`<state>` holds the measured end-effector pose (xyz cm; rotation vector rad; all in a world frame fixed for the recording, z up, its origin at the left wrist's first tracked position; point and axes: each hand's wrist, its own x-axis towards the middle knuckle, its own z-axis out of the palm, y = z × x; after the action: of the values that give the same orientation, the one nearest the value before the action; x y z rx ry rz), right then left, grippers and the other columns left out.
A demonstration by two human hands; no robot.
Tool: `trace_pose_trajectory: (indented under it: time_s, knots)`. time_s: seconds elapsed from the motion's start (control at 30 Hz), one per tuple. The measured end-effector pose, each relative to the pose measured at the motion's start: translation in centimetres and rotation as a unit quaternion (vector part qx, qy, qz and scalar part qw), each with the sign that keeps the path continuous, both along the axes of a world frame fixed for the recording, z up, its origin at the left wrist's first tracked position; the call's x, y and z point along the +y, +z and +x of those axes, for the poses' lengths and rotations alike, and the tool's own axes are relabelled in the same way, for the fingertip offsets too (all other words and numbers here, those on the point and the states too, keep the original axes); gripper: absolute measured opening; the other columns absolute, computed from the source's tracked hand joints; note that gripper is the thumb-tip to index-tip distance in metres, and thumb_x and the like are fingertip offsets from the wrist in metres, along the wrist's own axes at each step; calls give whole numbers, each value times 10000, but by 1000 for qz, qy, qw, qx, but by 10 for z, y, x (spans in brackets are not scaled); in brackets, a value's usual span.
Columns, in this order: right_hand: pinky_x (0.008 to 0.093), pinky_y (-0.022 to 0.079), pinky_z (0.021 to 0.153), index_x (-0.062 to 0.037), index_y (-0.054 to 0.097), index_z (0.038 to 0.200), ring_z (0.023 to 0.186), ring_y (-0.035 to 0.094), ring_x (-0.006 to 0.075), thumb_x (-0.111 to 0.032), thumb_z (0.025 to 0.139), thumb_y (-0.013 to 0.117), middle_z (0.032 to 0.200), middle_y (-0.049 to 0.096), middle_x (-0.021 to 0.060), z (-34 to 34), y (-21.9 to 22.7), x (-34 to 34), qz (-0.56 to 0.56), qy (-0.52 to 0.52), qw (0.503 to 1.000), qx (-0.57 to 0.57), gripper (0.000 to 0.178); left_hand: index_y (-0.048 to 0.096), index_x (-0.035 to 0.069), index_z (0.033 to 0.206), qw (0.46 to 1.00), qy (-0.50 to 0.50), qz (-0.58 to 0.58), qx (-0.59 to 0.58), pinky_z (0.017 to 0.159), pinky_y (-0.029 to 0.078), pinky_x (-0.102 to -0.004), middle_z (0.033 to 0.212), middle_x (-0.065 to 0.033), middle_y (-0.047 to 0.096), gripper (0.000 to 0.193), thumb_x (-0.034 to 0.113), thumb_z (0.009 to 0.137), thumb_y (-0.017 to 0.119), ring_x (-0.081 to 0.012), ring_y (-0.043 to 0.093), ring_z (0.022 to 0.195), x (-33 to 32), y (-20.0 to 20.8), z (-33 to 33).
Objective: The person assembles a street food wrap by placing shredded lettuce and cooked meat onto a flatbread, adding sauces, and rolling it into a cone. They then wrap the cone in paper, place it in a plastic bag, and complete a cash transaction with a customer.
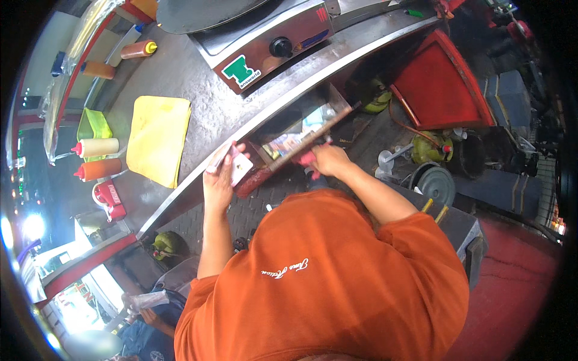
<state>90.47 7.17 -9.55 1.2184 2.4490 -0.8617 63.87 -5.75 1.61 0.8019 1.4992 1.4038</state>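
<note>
My left hand (221,171), at the left end of an open drawer (337,123), is closed round a flat, pale pinkish-white thing (242,168) whose kind I cannot make out. Colourful paper banknotes (286,143) lie inside the drawer, with a light blue one (316,118) farther to the right. Just outside the drawer's front board, my right hand (331,160) has its fingers closed on a crumpled pinkish-red thing (307,159). Blur hides whether that is paper or cloth.
Above the drawer, a metal counter (211,111) carries a griddle stove (271,51), a folded yellow cloth (158,138) and sauce bottles (99,169). Right of the drawer are a red panel (442,84) and green gas cylinders (430,147). Another person (147,331) is at lower left.
</note>
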Motion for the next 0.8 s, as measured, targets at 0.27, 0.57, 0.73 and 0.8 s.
trace_pose_trajectory:
  time_s: [0.27, 0.57, 0.73, 0.8]
  knots:
    - [424, 509, 929, -95, 699, 1169, 1116, 642, 347, -423, 924, 565, 1235, 652, 193, 59, -20, -55, -130, 57, 984, -109, 431, 536, -14, 1347, 997, 23, -51, -54, 850, 569, -321, 1201, -173, 671, 396, 222, 1029, 547, -215, 683, 1016, -48, -28, 8]
    - [436, 488, 952, -81, 674, 1175, 1141, 620, 365, -227, 905, 537, 1213, 652, 216, 58, 94, -27, -233, 272, 918, -171, 336, 550, -14, 1328, 993, -16, -37, -111, 921, 532, -327, 1192, -143, 682, 347, 161, 1029, 540, -215, 667, 1069, -37, -29, 37]
    - [467, 532, 789, -55, 729, 990, 927, 684, 384, -115, 853, 561, 971, 709, 220, 28, 77, 40, -158, 255, 953, -38, 225, 558, -21, 1314, 991, -76, -70, -83, 951, 492, -291, 1192, -106, 679, 321, 151, 1046, 512, -137, 620, 1094, -17, -37, 64]
    - [460, 549, 810, 34, 695, 930, 984, 681, 378, -86, 870, 551, 956, 689, 261, 5, 32, 62, -11, 107, 988, -115, 196, 516, -18, 1353, 992, -102, -52, -60, 987, 478, -337, 1253, -144, 633, 357, 102, 1017, 521, -213, 612, 1151, -6, -41, 71]
